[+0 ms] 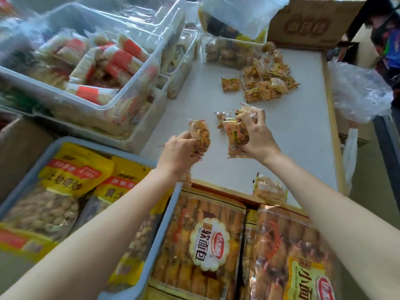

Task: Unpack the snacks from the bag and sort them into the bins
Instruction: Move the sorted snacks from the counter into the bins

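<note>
My left hand [178, 151] grips one small clear-wrapped brown snack packet [199, 133] just above the white tabletop [303, 137]. My right hand [256, 135] clutches a bunch of the same packets [234, 135], with a yellow label showing on one. A loose pile of such snack packets [265, 83] lies farther back on the table, one packet [230, 84] apart at its left. Another packet [269, 188] lies near the table's front edge. A clear plastic bag [359, 92] sits crumpled at the right edge.
Clear bins [121, 98] of red-and-white wrapped snacks stack at the left. A small clear bin [229, 50] of brown snacks stands at the back. A grey tray [49, 152] of yellow nut bags and bread packs [205, 245] sit in front. A cardboard box [309, 24] is at back right.
</note>
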